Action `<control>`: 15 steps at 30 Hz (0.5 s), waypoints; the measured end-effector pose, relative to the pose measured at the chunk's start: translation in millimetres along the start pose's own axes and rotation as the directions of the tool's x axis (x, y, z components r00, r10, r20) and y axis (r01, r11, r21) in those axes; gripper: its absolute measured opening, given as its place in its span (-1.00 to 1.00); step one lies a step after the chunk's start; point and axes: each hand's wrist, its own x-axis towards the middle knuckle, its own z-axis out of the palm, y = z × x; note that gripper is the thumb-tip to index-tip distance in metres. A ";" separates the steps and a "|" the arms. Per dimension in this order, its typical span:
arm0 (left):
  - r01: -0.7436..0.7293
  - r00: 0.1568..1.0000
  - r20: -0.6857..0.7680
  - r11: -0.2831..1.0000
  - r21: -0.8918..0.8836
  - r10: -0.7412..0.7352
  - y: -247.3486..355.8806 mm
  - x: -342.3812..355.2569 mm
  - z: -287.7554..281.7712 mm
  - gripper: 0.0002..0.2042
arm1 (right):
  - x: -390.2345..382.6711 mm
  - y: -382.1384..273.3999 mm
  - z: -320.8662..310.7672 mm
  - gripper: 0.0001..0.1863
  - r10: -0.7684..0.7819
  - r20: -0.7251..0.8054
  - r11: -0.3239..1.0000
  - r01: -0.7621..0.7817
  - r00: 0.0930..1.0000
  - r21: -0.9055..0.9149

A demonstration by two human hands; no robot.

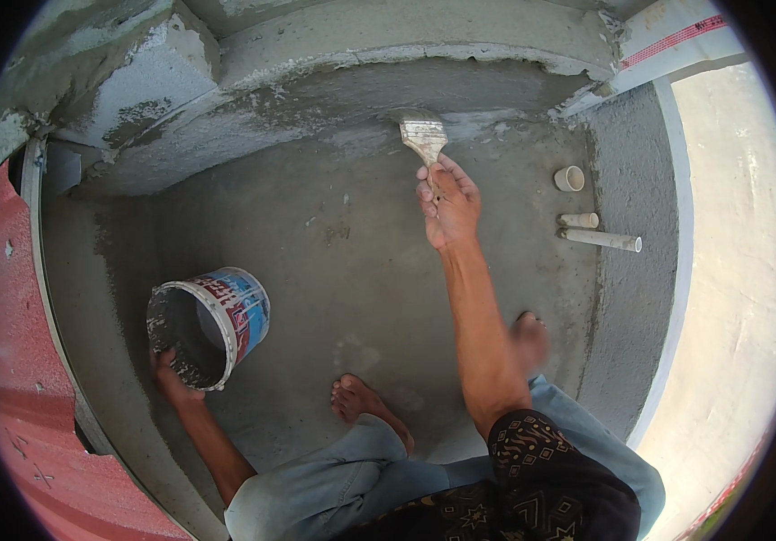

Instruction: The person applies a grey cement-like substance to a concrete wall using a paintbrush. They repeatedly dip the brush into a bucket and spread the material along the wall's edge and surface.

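Note:
My right hand [449,206] grips the handle of a wide, worn paintbrush [423,135]; its bristle end is at the damp grey wall [334,101] near the top centre, smeared with cement. At the lower left, my left hand [175,377] holds a plastic bucket [246,311] with a blue and red label by its near side, tilted, with wet grey slurry coating its inside. Whether the bucket touches the floor I cannot tell.
My bare feet [356,401] are on the grey cement floor [316,252]. Short white pipes [600,240] stand out at the right, beside a rough low wall [627,298] and pale surface [726,252]. A red corrugated sheet [5,325] edges the left.

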 end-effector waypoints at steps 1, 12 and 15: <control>0.007 1.000 -0.016 1.000 0.003 -0.007 0.8 -0.9 0.8 -0.43 | 1.6 -11.2 -1.1 -0.56 0.014 -0.013 1.000 -0.014 1.000 -0.008; 0.007 1.000 -0.012 0.999 0.037 -0.007 2.2 -1.6 0.5 -0.42 | -32.9 -73.8 -7.3 -0.60 -0.132 -0.080 0.984 0.122 0.988 -0.128; 0.003 1.000 -0.025 0.999 0.039 -0.002 2.7 -3.0 6.3 -0.44 | -41.6 -58.0 -11.3 -0.57 -0.319 -0.180 0.889 0.228 0.931 -0.397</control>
